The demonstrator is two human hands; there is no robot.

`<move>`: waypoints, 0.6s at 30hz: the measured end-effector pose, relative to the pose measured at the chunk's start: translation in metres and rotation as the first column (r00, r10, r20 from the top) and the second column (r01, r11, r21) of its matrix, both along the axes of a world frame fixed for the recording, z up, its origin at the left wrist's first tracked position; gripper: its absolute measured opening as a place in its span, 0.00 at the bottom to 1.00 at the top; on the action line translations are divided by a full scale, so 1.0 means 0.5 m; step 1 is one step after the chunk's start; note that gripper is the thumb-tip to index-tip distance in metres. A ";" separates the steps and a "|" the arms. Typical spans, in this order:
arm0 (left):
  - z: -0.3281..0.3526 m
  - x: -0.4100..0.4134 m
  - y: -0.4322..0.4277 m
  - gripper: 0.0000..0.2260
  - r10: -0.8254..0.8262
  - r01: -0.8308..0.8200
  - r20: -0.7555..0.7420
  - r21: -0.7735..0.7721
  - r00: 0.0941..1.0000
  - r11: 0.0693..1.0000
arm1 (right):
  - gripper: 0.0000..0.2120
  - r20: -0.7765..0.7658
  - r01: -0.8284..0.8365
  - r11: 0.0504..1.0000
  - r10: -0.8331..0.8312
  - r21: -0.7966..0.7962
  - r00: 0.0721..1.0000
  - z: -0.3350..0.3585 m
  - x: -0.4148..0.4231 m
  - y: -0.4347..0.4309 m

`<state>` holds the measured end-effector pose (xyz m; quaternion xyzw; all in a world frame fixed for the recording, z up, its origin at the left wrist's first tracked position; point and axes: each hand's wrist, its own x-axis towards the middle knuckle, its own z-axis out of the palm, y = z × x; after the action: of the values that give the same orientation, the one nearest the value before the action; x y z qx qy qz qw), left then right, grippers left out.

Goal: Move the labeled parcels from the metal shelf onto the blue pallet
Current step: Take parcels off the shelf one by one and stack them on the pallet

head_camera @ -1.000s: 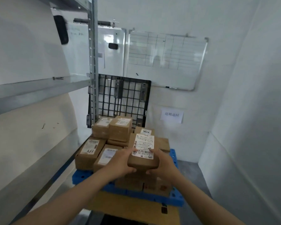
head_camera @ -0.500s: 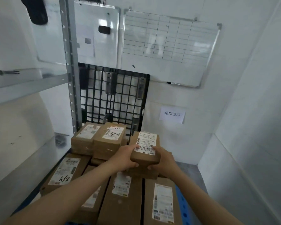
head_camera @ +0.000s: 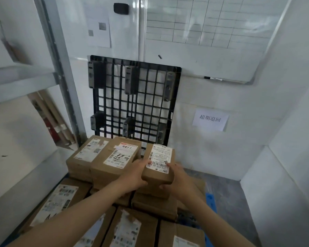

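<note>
gripping parcel [head_camera: 159, 163] by its edges, left hand [head_camera: 134, 177], right hand [head_camera: 180, 179], beside stacked boxes [head_camera: 112, 157]

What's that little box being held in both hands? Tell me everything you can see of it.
The small parcel is a closed brown cardboard box with a white barcode label covering most of its top. Its long side points away from the person. The left hand grips its left side, the right hand its right, over other stacked parcels.
</note>
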<state>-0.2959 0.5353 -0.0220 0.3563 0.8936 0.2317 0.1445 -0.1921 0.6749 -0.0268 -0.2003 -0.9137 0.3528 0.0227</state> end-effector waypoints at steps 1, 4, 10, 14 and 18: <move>0.000 -0.002 0.001 0.35 -0.005 0.005 0.002 -0.011 1.000 1.000 | 0.39 -0.002 -0.007 1.000 0.007 0.005 1.000 -0.001 -0.001 0.002; 0.003 -0.006 0.004 0.36 -0.018 0.018 0.008 -0.033 1.000 0.999 | 0.40 0.006 -0.027 1.000 0.027 0.012 1.000 -0.005 -0.003 0.008; 0.022 -0.004 0.000 0.37 -0.032 0.033 0.017 -0.082 0.999 0.996 | 0.43 0.040 -0.077 0.997 0.076 0.024 0.996 0.011 -0.002 0.015; 0.039 -0.001 -0.025 0.34 0.016 -0.016 -0.006 -0.026 1.000 1.000 | 0.40 -0.015 -0.156 0.978 0.160 0.139 0.987 0.042 -0.014 0.009; 0.052 0.010 -0.091 0.31 0.112 -0.112 -0.076 0.012 0.991 0.994 | 0.32 -0.038 -0.264 0.935 0.281 0.238 0.959 0.076 -0.056 -0.044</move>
<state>-0.2907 0.4898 0.0039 0.3146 0.9162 0.2289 0.0958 -0.2203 0.6526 0.0112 -0.0550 -0.9659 0.2512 0.0294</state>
